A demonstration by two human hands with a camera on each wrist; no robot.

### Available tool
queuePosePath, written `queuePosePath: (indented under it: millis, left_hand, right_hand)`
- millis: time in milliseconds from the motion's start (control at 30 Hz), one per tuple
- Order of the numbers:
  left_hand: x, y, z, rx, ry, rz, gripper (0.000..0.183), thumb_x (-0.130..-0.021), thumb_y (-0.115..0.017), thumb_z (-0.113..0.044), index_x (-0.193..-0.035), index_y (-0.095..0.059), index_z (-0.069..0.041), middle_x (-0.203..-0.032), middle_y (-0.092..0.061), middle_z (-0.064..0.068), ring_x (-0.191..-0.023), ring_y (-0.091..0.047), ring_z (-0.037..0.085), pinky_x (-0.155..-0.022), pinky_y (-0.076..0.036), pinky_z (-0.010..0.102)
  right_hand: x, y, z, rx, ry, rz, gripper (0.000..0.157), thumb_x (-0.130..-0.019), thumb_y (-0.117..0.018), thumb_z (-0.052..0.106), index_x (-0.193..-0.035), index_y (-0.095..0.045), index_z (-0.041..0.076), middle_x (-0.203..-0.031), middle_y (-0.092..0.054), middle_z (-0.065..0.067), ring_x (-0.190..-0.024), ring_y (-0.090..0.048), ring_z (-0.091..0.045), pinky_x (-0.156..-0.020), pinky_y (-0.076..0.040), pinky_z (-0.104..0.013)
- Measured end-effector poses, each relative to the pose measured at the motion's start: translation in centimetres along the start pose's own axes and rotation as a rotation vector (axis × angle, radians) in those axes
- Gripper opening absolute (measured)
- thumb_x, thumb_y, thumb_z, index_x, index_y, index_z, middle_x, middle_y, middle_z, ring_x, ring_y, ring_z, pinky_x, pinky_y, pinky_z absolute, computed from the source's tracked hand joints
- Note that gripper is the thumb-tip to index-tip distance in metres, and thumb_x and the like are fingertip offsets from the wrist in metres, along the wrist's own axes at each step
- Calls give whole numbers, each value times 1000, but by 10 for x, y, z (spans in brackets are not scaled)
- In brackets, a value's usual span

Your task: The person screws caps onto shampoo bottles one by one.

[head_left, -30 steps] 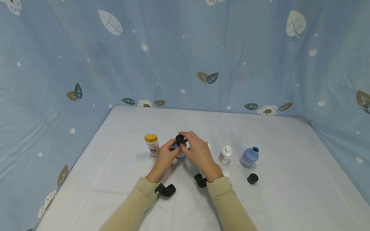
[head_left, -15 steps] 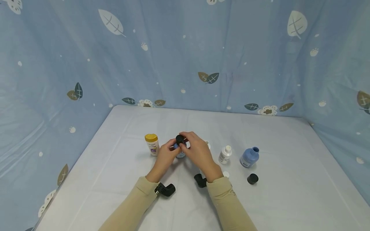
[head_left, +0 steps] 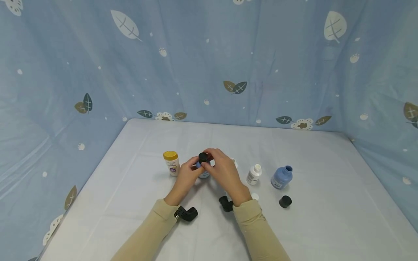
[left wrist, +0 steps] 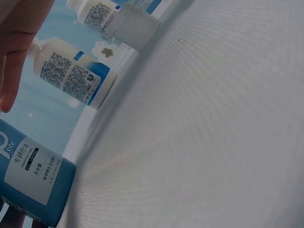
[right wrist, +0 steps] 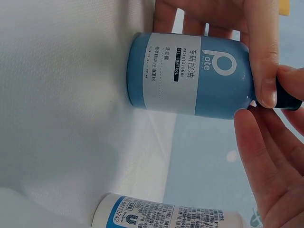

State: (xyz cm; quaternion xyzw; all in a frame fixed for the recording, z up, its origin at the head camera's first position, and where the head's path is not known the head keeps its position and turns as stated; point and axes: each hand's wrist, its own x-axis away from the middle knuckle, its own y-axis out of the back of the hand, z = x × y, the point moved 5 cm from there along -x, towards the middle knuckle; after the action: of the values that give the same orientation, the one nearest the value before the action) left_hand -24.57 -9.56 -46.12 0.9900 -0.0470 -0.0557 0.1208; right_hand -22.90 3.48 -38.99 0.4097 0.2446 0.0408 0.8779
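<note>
A blue shampoo bottle (right wrist: 175, 78) with a white label stands upright on the table, a black cap (head_left: 203, 157) at its neck. My left hand (head_left: 187, 174) grips the bottle, its fingers behind the body and its thumb at the shoulder in the right wrist view. My right hand (head_left: 226, 172) pinches the black cap from the other side, its thumb (right wrist: 290, 80) lying on the cap. In the left wrist view, the bottle's lower part shows at the left edge, with a white bottle (left wrist: 71, 71) beyond it.
Left of the hands stands a white bottle with a yellow cap (head_left: 171, 164). To the right are a small white bottle (head_left: 253, 174), a blue bottle without a cap (head_left: 281, 177) and a loose black cap (head_left: 285, 201). A white cap (head_left: 255, 197) lies partly behind the right wrist.
The right thumb and fingers have shifted very slightly at the black cap. The bottle, the left hand and the things on the table stay in place.
</note>
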Motion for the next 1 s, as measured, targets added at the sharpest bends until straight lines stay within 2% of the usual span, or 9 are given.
queuePosePath:
  millis: [267,533,733,900,1000]
  left_hand:
    - [1,0,-1,-9,-26,0,36,-81,-65,-30,-115,-60,-21,-114,-58,0,-94,-58,20,-71,-48,33]
    - [1,1,0,-23,-13,2,40,-80,-65,-36,-117,-59,-23,-115,-58,0,-94,-58,20,-69,-48,33]
    - [1,1,0,-10,-2,7,43,-77,-66,-43,-116,-59,-27,-115,-57,0,-95,-57,20,-69,-47,33]
    - [0,0,-3,-34,5,8,50,-75,-65,-50,-120,-54,-33,-117,-55,-5,-100,-55,17,-76,-47,34]
    - [1,0,-9,-39,-2,12,55,-75,-65,-49,-125,-49,-32,-122,-51,-7,-106,-51,15,-85,-44,36]
  right_hand:
    - [0,0,1,2,-15,2,38,-80,-67,26,-114,-56,14,-99,-57,1,-86,-57,-13,-63,-45,-27]
    - [1,2,3,26,-9,8,43,-81,-66,28,-121,-54,17,-107,-54,3,-89,-57,-14,-64,-46,-26]
    - [1,10,7,29,31,-27,39,-84,-62,31,-119,-55,17,-109,-53,5,-90,-57,-12,-63,-46,-25]
    - [-1,19,8,-2,60,-56,35,-86,-59,28,-119,-55,17,-109,-53,6,-90,-56,-9,-64,-46,-21]
    - [-2,26,8,-20,69,-63,34,-87,-57,26,-119,-54,17,-109,-52,7,-90,-55,-7,-65,-46,-20]
